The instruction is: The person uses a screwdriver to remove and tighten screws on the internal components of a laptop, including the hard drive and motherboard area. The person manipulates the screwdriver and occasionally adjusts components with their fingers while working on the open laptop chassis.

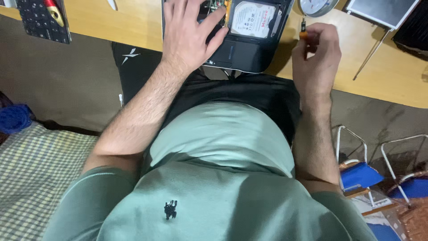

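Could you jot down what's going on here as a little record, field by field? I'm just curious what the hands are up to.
Setting: wooden desk, seen from above by a seated person
Main thing: opened laptop, underside up, with a silver hard drive showing inside
Left hand: lies flat on the laptop, fingers spread
Right hand: closed around a small screwdriver, tip pointing away, beside the laptop
Nearby: black keyboard at far left, round dial gauge past the screwdriver
Floor: blue stools with white frames, at right
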